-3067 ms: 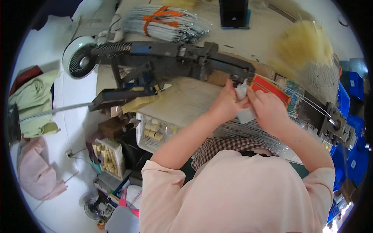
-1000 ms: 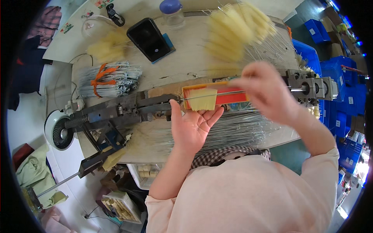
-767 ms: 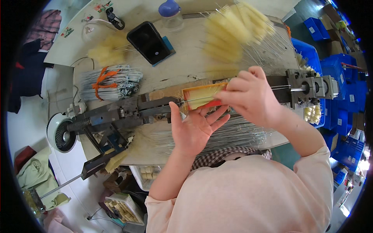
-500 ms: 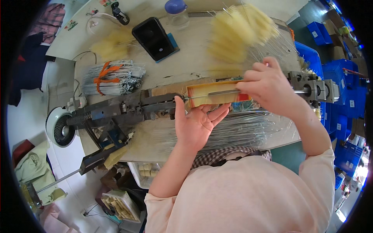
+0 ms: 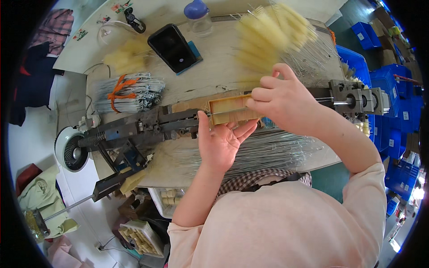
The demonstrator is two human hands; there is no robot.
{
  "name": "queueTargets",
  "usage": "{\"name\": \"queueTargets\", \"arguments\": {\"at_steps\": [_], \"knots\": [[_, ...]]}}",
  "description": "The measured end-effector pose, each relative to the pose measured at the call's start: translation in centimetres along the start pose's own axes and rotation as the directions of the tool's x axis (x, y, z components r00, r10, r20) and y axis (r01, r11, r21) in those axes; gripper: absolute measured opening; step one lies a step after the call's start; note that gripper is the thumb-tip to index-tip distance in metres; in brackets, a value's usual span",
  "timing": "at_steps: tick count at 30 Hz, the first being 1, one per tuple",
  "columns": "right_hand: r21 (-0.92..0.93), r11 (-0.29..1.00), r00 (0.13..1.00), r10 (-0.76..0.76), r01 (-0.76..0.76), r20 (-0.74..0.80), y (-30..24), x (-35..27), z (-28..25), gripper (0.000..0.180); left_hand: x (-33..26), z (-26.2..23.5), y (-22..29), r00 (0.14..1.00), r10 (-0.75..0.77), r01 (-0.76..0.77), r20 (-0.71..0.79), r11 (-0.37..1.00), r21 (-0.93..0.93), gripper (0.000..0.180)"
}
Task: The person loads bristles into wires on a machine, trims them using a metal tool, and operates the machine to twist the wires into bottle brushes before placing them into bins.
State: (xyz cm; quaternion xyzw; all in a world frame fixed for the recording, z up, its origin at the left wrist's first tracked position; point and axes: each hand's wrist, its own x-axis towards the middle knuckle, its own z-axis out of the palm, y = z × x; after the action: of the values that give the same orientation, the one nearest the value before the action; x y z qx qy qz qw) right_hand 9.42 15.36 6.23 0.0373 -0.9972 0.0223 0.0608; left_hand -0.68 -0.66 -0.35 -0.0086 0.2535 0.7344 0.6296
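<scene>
My left hand [image 5: 220, 145] lies palm up with its fingers spread beneath the near edge of a shallow yellowish trough [image 5: 228, 105], thumb raised beside the trough's left end. My right hand [image 5: 283, 102] is closed in a pinch over the right part of that trough. Whatever its fingertips hold is hidden. A thin wire runs lengthwise above the trough. At the right, a metal bearing block with a spindle [image 5: 353, 100] shows wire leading to it from behind my right hand. A dark metal machine arm [image 5: 165, 120] reaches up to the trough's left end.
Loose straight wires [image 5: 263, 152] lie along the table's near edge. An orange-tied wire bundle [image 5: 129, 93] sits at left. Yellow bristle brushes [image 5: 268, 38] are piled at the back, beside a phone [image 5: 172, 48] and a blue-lidded jar [image 5: 198, 18]. A small fan [image 5: 73, 147] stands far left.
My right hand has slid left along the trough, covering its right part. My left hand keeps almost the same open pose under the near edge. The whole view has shifted slightly.
</scene>
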Motion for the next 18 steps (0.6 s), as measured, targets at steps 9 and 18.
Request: {"name": "queueTargets", "arguments": {"at_steps": [9,18], "knots": [[0.125,0.992,0.997,0.032,-0.022,-0.077,-0.4,-0.9,-1.2,0.021,-0.1,-0.1,-0.2,1.0,0.019,-0.019,-0.013,0.999,-0.044,0.079],[0.247,0.965,0.987,0.122,-0.093,-0.103,1.1,-1.2,-1.8,0.024,-0.4,0.7,0.4,0.998,-0.011,0.006,-0.066,0.997,-0.076,0.081]]}}
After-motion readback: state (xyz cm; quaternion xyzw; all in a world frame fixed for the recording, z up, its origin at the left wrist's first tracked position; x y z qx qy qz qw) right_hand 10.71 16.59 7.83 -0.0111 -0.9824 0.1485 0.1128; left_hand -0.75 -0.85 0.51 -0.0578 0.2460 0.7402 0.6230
